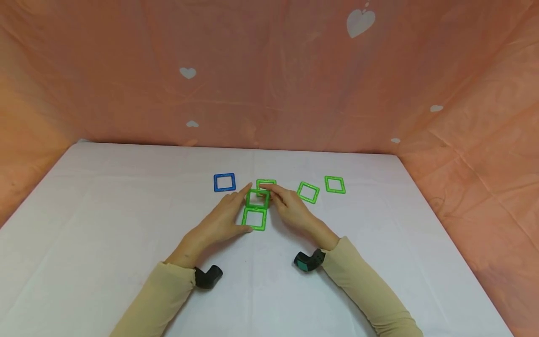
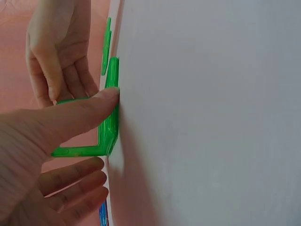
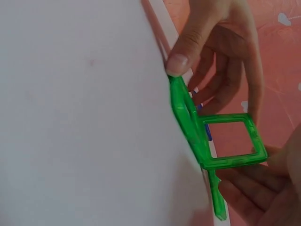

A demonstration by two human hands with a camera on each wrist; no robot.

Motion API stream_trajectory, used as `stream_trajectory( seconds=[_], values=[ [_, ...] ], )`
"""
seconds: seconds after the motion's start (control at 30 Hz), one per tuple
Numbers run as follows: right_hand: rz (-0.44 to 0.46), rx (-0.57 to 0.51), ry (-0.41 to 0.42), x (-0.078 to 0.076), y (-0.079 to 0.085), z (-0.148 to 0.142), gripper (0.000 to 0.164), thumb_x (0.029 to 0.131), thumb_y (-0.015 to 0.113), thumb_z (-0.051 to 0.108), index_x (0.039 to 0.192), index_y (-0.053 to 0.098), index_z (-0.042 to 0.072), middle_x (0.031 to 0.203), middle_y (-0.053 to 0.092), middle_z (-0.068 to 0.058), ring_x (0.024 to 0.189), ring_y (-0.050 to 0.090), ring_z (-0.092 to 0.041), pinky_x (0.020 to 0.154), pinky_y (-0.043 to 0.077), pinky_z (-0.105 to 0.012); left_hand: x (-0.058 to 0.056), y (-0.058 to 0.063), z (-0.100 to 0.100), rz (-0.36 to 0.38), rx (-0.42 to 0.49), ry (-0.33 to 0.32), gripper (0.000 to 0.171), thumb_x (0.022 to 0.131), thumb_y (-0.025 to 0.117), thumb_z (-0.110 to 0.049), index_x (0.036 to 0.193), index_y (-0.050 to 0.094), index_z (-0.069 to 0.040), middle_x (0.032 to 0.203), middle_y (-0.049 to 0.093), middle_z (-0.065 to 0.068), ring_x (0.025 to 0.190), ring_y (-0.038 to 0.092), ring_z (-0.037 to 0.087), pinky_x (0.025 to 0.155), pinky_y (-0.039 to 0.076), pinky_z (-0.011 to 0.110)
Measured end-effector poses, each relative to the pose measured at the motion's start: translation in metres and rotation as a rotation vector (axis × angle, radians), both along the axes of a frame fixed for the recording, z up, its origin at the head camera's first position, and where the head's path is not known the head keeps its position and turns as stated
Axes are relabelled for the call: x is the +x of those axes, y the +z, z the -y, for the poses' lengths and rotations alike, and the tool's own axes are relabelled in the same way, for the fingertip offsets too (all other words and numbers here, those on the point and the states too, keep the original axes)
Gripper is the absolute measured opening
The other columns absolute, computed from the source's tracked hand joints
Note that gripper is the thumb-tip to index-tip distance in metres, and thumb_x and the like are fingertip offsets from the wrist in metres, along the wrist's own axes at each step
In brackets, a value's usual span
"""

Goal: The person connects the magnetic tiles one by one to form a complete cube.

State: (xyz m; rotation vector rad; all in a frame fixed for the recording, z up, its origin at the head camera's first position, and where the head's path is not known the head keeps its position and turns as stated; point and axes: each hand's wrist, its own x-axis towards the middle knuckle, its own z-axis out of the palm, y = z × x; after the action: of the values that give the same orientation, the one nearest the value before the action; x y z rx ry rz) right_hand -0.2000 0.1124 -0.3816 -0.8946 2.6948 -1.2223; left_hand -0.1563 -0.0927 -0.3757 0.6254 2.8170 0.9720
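A green square magnetic tile (image 1: 258, 229) lies flat on the white table. Along its far edge a second green square tile (image 3: 230, 165) stands up, making a corner with it. My left hand (image 1: 224, 217) spans the pair: its thumb presses the near edge of the flat tile while the index finger reaches the standing tile's upper left corner. At the standing tile's upper right corner, my right hand (image 1: 292, 210) pinches with index finger and thumb, its other fingers curled below. Just behind, partly hidden by the right hand, is another green tile (image 1: 266, 181).
A blue square tile (image 1: 225, 189) lies to the left behind the left hand. Two loose green tiles (image 1: 306, 200) lie to the right, beyond the right hand. An orange cloth (image 1: 261, 93) with pale hearts hangs behind the white table (image 1: 105, 210).
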Motion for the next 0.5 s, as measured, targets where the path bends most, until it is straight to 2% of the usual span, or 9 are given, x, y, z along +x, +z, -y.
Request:
stream_trajectory(
  seconds=[0.07, 0.17, 0.27, 0.4, 0.5],
  values=[
    [-0.009, -0.012, -0.023, -0.001, 0.001, -0.001, 0.036, 0.102, 0.040, 0.005, 0.135, 0.053, 0.006, 0.117, 0.066, -0.014, 0.090, 0.060, -0.022, 0.082, 0.047, -0.035, 0.000, 0.000, -0.002, 0.002, 0.001, 0.013, 0.103, 0.075, 0.083, -0.018, 0.153, 0.018, -0.005, 0.133, 0.054, 0.018, 0.125, 0.045, 0.035, 0.106, 0.038, 0.048],
    [-0.041, -0.036, -0.057, -0.005, 0.002, -0.002, 0.036, 0.100, 0.040, 0.000, 0.133, 0.053, 0.003, 0.121, 0.064, -0.016, 0.107, 0.061, -0.026, 0.092, 0.048, -0.041, 0.001, -0.001, -0.004, 0.008, 0.010, 0.034, 0.103, 0.074, 0.083, -0.018, 0.153, 0.017, -0.006, 0.134, 0.055, 0.017, 0.125, 0.046, 0.035, 0.106, 0.037, 0.048],
    [-0.090, -0.039, -0.092, -0.009, 0.001, -0.005, 0.037, 0.096, 0.042, -0.005, 0.130, 0.055, 0.002, 0.121, 0.063, -0.017, 0.114, 0.059, -0.029, 0.096, 0.047, -0.043, 0.001, -0.001, -0.006, 0.013, 0.013, 0.051, 0.104, 0.074, 0.083, -0.018, 0.153, 0.017, -0.006, 0.133, 0.057, 0.017, 0.125, 0.046, 0.034, 0.105, 0.038, 0.048],
    [-0.117, -0.016, -0.088, -0.014, -0.001, -0.007, 0.038, 0.093, 0.050, -0.005, 0.130, 0.055, -0.001, 0.128, 0.059, -0.019, 0.121, 0.054, -0.033, 0.100, 0.045, -0.046, 0.002, -0.001, -0.007, 0.018, 0.010, 0.063, 0.104, 0.074, 0.083, -0.018, 0.153, 0.017, -0.006, 0.134, 0.056, 0.017, 0.126, 0.046, 0.035, 0.105, 0.038, 0.049],
    [-0.082, 0.042, -0.066, -0.016, -0.002, -0.009, 0.045, 0.091, 0.059, 0.001, 0.135, 0.051, 0.000, 0.137, 0.052, -0.020, 0.130, 0.047, -0.034, 0.107, 0.038, -0.048, 0.002, 0.000, -0.007, 0.026, 0.011, 0.073, 0.104, 0.075, 0.083, -0.019, 0.153, 0.017, -0.007, 0.135, 0.055, 0.017, 0.127, 0.045, 0.036, 0.106, 0.038, 0.049]
  ],
)
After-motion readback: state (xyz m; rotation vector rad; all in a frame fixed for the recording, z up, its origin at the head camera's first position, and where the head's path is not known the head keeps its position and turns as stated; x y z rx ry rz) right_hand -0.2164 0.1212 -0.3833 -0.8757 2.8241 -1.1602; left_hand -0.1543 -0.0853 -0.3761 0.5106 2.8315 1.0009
